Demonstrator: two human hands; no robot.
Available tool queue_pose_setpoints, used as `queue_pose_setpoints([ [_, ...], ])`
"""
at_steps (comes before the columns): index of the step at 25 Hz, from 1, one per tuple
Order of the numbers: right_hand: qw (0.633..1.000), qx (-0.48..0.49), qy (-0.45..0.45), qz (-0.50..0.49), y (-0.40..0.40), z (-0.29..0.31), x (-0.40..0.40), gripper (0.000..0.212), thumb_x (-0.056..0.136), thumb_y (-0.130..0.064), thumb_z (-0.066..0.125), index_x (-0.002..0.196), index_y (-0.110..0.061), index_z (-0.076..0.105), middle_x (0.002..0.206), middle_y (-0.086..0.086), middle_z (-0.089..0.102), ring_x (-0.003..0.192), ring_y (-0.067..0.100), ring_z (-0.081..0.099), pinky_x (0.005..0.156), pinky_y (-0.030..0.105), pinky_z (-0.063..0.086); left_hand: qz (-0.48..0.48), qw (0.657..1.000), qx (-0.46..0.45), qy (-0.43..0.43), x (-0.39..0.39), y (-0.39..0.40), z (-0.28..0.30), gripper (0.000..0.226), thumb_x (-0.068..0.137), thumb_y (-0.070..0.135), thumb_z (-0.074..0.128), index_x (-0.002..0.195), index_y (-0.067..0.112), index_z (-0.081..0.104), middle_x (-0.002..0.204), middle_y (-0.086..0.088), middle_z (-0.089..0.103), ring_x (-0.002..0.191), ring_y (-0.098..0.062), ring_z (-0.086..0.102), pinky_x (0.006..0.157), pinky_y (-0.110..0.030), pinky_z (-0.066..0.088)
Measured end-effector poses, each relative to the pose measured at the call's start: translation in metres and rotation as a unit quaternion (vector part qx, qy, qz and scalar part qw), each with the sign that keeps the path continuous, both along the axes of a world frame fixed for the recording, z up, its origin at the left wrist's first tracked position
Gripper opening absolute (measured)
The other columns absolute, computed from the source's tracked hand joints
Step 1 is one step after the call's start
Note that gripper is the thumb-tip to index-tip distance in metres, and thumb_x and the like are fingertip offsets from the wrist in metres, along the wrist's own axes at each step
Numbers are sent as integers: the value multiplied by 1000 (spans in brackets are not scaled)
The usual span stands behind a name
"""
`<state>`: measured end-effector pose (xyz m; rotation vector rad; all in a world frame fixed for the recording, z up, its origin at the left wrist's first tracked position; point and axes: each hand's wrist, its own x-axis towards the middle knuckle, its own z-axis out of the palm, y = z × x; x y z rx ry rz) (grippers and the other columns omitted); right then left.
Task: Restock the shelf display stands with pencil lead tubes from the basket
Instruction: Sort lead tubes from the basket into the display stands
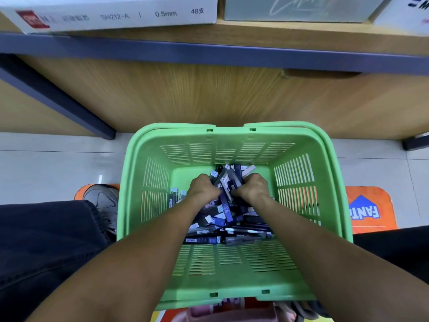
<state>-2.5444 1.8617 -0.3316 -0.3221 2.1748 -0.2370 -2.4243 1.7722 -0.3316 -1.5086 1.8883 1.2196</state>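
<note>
Tiled floor (wooden shelf above)

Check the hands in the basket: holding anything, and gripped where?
Both the left hand and right hand grip one bunch of pencil lead tubes in the green basket, fingers curled round its lower part, upper ends protruding.

Bright, even light; wide-angle bending and blur at edges.

The pale tiled floor carries an orange mat, on which the green basket appears to stand. Above, the wooden shelf carries a white 0.5mm lead box beside a grey box.
</note>
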Motion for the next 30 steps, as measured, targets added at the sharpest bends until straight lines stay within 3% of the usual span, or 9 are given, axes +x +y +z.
queue_pose_setpoints([
  [8, 983, -68, -133, -102, -5, 4, 18, 24, 79, 0, 78, 101, -2, 68, 93, 17, 73, 81, 27, 71, 63, 30, 52, 155, 981, 103, 54, -8, -4, 9, 8, 86, 15, 65, 88, 11, 58, 87, -8, 63, 72, -18, 59, 60, -27, 47],
  [11, 967, -105, -198, -119, -3, 5, 24, 19, 83, 2, 74, 99, -6, 71, 80, 9, 74, 62, 17, 68, 55, 27, 50, 205, 967, 133, 76, -8, -1, 6, 41, 80, 38, 77, 103, 11, 55, 96, -7, 65, 78, -16, 62, 58, -27, 46],
  [14, 937, -143, -269, -170, 2, 5, 25, 23, 84, 1, 76, 105, -7, 70, 103, 6, 76, 92, 15, 70, 84, 29, 55, 234, 963, 114, 72, -4, 2, 0, 56, 71, 47, 89, 97, 10, 56, 110, -9, 68, 95, -21, 65, 77, -31, 54],
  [16, 925, -159, -292, -183, 4, 6, 23, 22, 85, -4, 78, 105, -2, 71, 113, 6, 74, 105, 15, 66, 95, 32, 50, 268, 951, 128, 84, 1, 2, 0, 72, 65, 44, 94, 112, 5, 58, 117, -10, 65, 105, -24, 62, 86, -31, 53],
  [19, 920, -166, -314, -167, 6, 10, 19, 15, 88, -2, 75, 103, -3, 73, 101, 4, 77, 102, 15, 68, 81, 25, 55, 306, 933, 151, 117, 9, 0, 3, 71, 61, 36, 97, 109, 9, 53, 100, -4, 64, 91, -17, 63, 70, -25, 51],
  [21, 912, -176, -332, -162, 6, 14, 20, 19, 89, 4, 71, 106, -5, 70, 86, 1, 75, 92, 14, 69, 74, 22, 55, 330, 917, 185, 131, 12, 0, 7, 79, 59, 32, 99, 115, 8, 49, 103, -10, 68, 94, -22, 67, 78, -35, 58],
  [26, 916, -194, -280, -214, 9, 22, 6, 32, 87, 11, 68, 112, -7, 61, 105, 14, 73, 105, 25, 68, 86, 33, 56, 318, 906, 237, 149, 15, -5, 21, 75, 60, 18, 98, 119, 3, 53, 90, -14, 78, 77, -26, 77, 60, -35, 63],
  [28, 920, -185, -267, -218, 11, 26, -2, 23, 87, 9, 68, 102, -8, 62, 106, 12, 74, 105, 26, 69, 79, 32, 56, 291, 912, 246, 154, 15, -6, 31, 64, 65, 11, 94, 115, 4, 55, 75, -8, 77, 61, -16, 74, 46, -25, 56],
  [30, 938, -166, -239, -189, 11, 31, -8, 18, 89, 6, 67, 99, -8, 63, 102, 11, 74, 99, 26, 70, 72, 33, 56, 258, 919, 246, 165, 14, -5, 40, 53, 70, 7, 86, 114, -1, 59, 79, -10, 78, 55, -15, 72, 46, -23, 54],
])
